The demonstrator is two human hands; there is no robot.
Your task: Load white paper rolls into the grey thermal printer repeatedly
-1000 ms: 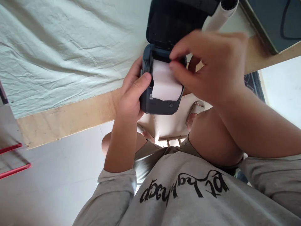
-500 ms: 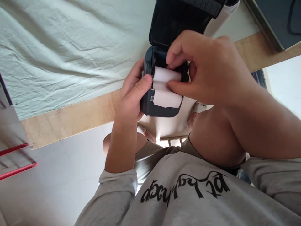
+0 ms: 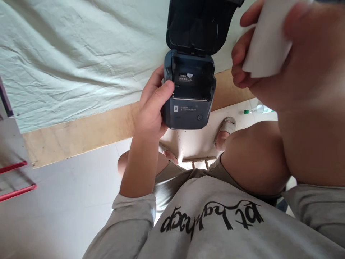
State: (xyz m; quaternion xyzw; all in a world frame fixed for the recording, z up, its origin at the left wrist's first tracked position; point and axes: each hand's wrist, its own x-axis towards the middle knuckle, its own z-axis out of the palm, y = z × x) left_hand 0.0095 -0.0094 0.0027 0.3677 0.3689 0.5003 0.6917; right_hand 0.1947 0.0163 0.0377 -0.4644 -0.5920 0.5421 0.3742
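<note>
My left hand is wrapped round the left side of a dark blue portable label printer, thumb on its edge. The printer's black lid stands open, and inside its paper bay a small printed sticker shows. Up at the right, apart from the printer, my right hand is closed on a white paper roll. The roll is slightly blurred, and its upper end is cut off by the frame.
A pale green cloth covers the table, whose wooden edge runs below it. Red bars show at far left. On the floor lies a bottle with a green cap, beyond my right knee.
My right hand has lifted the paper roll out of the printer's bay and moved up and right with it. The left hand still holds the printer in nearly the same place.
</note>
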